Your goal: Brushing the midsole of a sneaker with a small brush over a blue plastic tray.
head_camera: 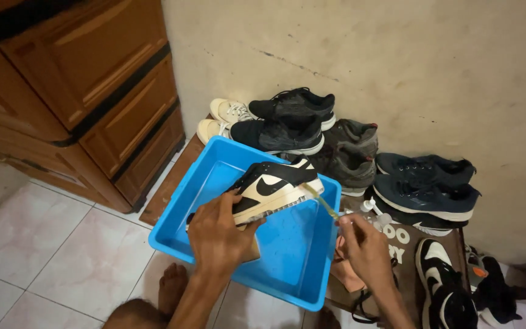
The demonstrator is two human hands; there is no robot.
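two hands at work, catalogued nearest first. left hand (215,234): forearm rose from the lower edge, fingers curled and clamped round the heel end of a black and cream sneaker (273,187), which hung tilted, toe up and away, over the blue plastic tub (287,268). right hand (360,245): closed in a pinch on the handle of a yellow-green brush (321,201), bristle end touching the sneaker's toe-side sole edge. judged good practice: keep the shoe over the tub so drips fall inside, brace the heel firmly, use short strokes along the sole rim. beside the right hand, a small spray bottle (369,210) and a pink cloth (345,271). farther off, rows of dark and cream shoes (424,186) against the wall; brown wooden cabinet (86,91) at left on pale tiles.
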